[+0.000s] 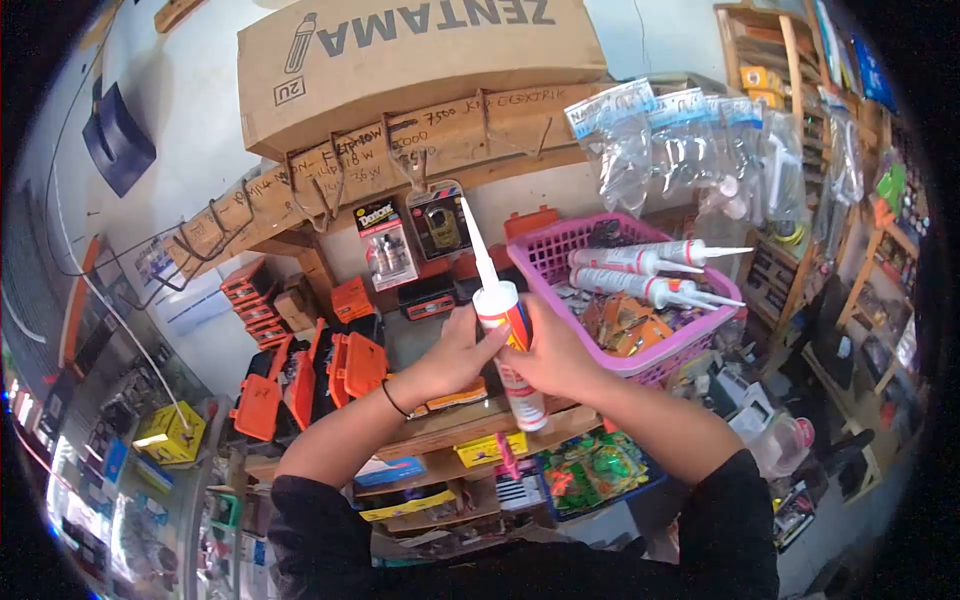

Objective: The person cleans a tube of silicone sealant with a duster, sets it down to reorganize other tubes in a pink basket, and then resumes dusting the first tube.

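Note:
A white sealant tube (pixel 520 388) with a long pointed nozzle stands nearly upright between my hands, nozzle up. My left hand (pixel 455 355) wraps round its left side, and a dark band circles that wrist. Round the tube's right side is my right hand (pixel 553 350), its thumb near the printed label. Several similar tubes (pixel 625 285) lie across the pink basket (pixel 655 365) to the right, above small packets (pixel 630 325). Orange cases (pixel 360 365) stand on the shelf left of my hands.
A large cardboard box (pixel 420 75) rests above a wooden rail (pixel 400 150) with metal hooks. Clear plastic bags (pixel 685 150) hang at the upper right. Below the shelf are a yellow box (pixel 490 449) and a tray of colourful packets (pixel 600 468).

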The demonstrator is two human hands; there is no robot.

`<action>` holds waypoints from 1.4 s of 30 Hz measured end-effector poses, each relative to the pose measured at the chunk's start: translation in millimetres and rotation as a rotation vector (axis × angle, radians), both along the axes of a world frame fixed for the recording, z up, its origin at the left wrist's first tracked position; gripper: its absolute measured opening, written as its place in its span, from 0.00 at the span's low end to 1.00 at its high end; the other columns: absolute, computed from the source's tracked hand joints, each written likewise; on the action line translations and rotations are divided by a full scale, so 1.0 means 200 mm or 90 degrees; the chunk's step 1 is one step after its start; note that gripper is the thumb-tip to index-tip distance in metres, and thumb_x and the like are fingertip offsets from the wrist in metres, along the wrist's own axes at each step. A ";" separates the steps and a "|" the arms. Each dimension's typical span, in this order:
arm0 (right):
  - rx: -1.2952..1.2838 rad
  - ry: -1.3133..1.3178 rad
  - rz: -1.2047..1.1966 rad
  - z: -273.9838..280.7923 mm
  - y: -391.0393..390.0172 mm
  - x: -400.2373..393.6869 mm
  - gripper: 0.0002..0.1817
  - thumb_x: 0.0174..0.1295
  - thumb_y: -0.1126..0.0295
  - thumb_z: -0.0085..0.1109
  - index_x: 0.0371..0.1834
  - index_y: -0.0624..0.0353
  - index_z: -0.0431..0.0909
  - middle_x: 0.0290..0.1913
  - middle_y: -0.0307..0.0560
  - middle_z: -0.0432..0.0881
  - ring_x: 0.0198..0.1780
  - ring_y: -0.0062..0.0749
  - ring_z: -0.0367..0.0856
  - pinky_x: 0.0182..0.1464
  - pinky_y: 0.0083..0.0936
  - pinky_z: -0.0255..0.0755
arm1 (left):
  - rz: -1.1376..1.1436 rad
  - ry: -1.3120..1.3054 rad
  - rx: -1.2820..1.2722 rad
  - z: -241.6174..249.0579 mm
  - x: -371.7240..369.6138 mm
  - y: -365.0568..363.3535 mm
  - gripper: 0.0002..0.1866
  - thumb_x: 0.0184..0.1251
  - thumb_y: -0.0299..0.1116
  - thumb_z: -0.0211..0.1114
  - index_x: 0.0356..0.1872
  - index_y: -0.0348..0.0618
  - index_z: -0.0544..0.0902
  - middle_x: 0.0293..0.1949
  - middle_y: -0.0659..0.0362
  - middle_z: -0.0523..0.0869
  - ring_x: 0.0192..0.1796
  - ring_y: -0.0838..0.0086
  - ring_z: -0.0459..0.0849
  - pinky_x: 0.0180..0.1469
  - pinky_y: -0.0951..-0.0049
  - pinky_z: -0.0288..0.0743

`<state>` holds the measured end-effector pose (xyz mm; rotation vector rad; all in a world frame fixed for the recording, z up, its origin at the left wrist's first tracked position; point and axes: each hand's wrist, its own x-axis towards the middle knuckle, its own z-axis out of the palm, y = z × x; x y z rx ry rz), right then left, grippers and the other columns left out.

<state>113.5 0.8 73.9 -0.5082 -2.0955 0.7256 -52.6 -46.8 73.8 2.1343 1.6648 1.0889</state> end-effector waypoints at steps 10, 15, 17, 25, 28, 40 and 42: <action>0.002 0.117 -0.152 -0.19 0.23 -0.22 0.28 0.42 0.66 0.63 0.46 0.63 0.62 0.39 0.59 0.72 0.43 0.53 0.71 0.43 0.41 0.66 | 0.079 -0.157 -0.133 0.18 -0.15 -0.17 0.24 0.66 0.48 0.41 0.55 0.41 0.61 0.43 0.59 0.70 0.46 0.75 0.68 0.48 0.74 0.64; -0.041 0.097 -0.185 -0.23 0.29 -0.38 0.30 0.43 0.66 0.64 0.49 0.60 0.62 0.41 0.58 0.72 0.43 0.53 0.72 0.43 0.39 0.67 | 0.141 -0.183 -0.183 0.16 -0.20 -0.09 0.23 0.64 0.46 0.48 0.53 0.40 0.64 0.43 0.60 0.71 0.45 0.78 0.69 0.44 0.76 0.67; -0.043 0.083 -0.203 -0.22 0.32 -0.44 0.29 0.44 0.64 0.63 0.49 0.61 0.62 0.40 0.58 0.72 0.43 0.53 0.72 0.42 0.39 0.67 | 0.160 -0.157 -0.196 0.16 -0.18 -0.03 0.23 0.63 0.46 0.49 0.53 0.40 0.64 0.43 0.60 0.71 0.45 0.78 0.69 0.44 0.76 0.68; 0.043 0.135 -0.229 -0.30 0.49 -0.65 0.30 0.42 0.63 0.65 0.46 0.61 0.60 0.38 0.55 0.72 0.38 0.52 0.74 0.38 0.38 0.71 | 0.164 -0.203 -0.059 0.09 -0.22 0.39 0.28 0.55 0.39 0.60 0.54 0.37 0.62 0.43 0.57 0.71 0.43 0.76 0.71 0.40 0.76 0.70; 0.043 0.153 -0.206 -0.30 0.49 -0.63 0.30 0.42 0.63 0.65 0.46 0.61 0.60 0.38 0.56 0.71 0.37 0.52 0.74 0.38 0.40 0.71 | 0.200 -0.176 0.000 0.09 -0.24 0.49 0.26 0.48 0.22 0.62 0.49 0.29 0.62 0.42 0.51 0.75 0.42 0.69 0.75 0.42 0.74 0.71; -0.130 -0.182 -0.219 -0.56 0.53 -0.63 0.24 0.47 0.56 0.59 0.42 0.63 0.67 0.39 0.59 0.76 0.41 0.50 0.75 0.43 0.39 0.69 | 0.194 -0.292 0.013 0.01 -0.38 0.65 0.27 0.47 0.23 0.66 0.48 0.35 0.62 0.35 0.52 0.78 0.37 0.69 0.79 0.36 0.72 0.74; -0.180 -0.197 -0.233 -0.63 0.59 -0.73 0.25 0.47 0.56 0.59 0.43 0.61 0.67 0.40 0.58 0.76 0.42 0.49 0.75 0.44 0.39 0.69 | 0.248 -0.098 0.131 -0.02 -0.45 0.69 0.28 0.45 0.26 0.68 0.47 0.33 0.64 0.37 0.50 0.79 0.40 0.67 0.78 0.41 0.70 0.72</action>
